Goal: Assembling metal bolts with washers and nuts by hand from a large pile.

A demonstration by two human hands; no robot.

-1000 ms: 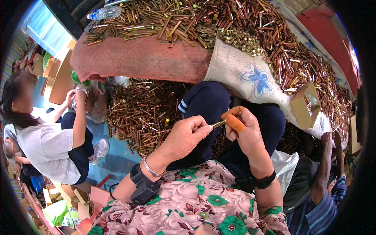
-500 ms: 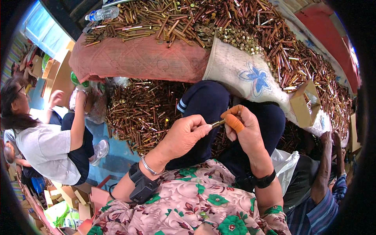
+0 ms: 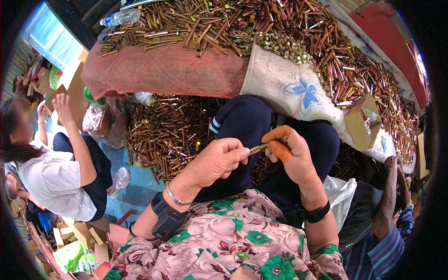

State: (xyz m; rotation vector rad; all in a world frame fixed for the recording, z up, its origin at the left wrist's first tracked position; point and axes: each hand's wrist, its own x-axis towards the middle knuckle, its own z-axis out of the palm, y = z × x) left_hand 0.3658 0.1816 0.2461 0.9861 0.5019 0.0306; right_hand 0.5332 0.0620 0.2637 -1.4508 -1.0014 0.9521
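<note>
Between my two hands, above my knees, is a brass-coloured bolt (image 3: 257,149). Thumb and fingers of my left hand (image 3: 219,161) pinch one end of it. My right hand (image 3: 291,151), with orange covers on some fingers, grips the other end. Any small part threaded on the bolt is hidden by the fingertips. Beyond my knees a thick heap of similar bolts (image 3: 186,25) lies on the work surface. A cluster of small nuts (image 3: 282,45) sits next to some flat washers (image 3: 241,39).
A red mesh cloth (image 3: 163,70) and a white sack (image 3: 289,88) drape over the near edge. More bolts (image 3: 168,135) are piled below. An open cardboard box (image 3: 363,122) stands at right, a plastic bottle (image 3: 122,17) far left. One co-worker (image 3: 56,172) sits left, another (image 3: 387,233) right.
My right fingers have shifted and curled differently around the bolt's end, while my left hand keeps its pinch. The co-worker at left has raised both hands.
</note>
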